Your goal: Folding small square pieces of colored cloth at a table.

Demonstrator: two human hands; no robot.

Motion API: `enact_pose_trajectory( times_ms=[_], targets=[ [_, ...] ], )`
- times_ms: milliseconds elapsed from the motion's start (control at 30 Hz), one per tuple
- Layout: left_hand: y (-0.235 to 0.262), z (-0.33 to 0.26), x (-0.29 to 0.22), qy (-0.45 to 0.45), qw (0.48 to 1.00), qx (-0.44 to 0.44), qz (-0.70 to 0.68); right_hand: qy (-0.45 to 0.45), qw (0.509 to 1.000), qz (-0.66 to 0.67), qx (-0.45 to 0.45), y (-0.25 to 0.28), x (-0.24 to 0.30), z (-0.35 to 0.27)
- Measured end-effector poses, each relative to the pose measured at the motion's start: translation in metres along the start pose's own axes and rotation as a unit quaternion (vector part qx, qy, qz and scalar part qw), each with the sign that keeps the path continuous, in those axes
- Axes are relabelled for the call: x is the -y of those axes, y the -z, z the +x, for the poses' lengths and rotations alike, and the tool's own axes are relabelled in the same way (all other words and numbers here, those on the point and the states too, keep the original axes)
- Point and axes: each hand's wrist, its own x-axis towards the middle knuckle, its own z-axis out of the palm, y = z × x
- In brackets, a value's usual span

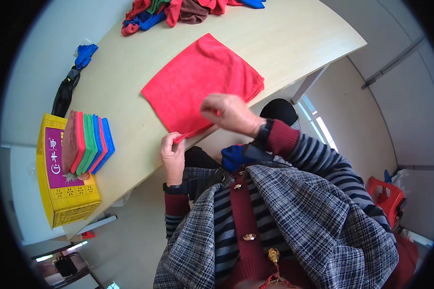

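Note:
A red cloth (193,79) lies spread on the pale table, its near edge reaching the table's front edge. My left hand (172,153) pinches the cloth's near left corner between thumb and fingers. Over the middle of the near edge is my right hand (230,111), slightly blurred, its fingers curled together. Some red shows between those fingers, but whether they grip the cloth or only pass above it I cannot make out. Along the cloth's right side, the layers look doubled and a little wrinkled.
A yellow and purple box (58,202) stands at the table's left, with a row of folded cloths (89,144) in several colours against it. A heap of loose cloths (178,12) lies at the far edge. A black object (62,98) and a blue cloth (85,56) sit far left.

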Motion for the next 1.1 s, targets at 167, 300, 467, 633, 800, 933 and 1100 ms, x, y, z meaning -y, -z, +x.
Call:
enact_pose_trajectory(
  times_ms=[167,300,467,633,800,933,1100],
  targets=[
    [0.006,0.007,0.002,-0.003,1.0,0.005,-0.016,-0.126,0.977,-0.148,-0.092,0.081,-0.054,-0.042],
    [0.003,0.007,0.001,0.021,0.999,-0.006,-0.042,-0.156,0.968,-0.182,-0.069,0.097,-0.065,-0.055],
    [0.004,0.005,-0.004,0.049,0.997,-0.011,-0.059,-0.089,0.97,-0.219,-0.065,0.088,-0.064,-0.055],
    [0.009,0.007,-0.005,0.048,0.998,-0.013,-0.049,-0.095,0.963,-0.235,-0.087,0.084,-0.07,-0.048],
    [0.02,0.005,-0.004,0.004,1.0,-0.004,-0.009,-0.097,0.97,-0.206,-0.079,0.086,-0.072,-0.051],
    [0.036,0.005,-0.015,-0.052,0.988,0.084,0.122,-0.1,0.98,-0.159,-0.067,0.086,-0.072,-0.056],
    [0.003,0.034,-0.097,-0.15,0.981,0.089,0.082,-0.096,0.986,-0.126,-0.053,0.091,-0.068,-0.062]
  ],
)
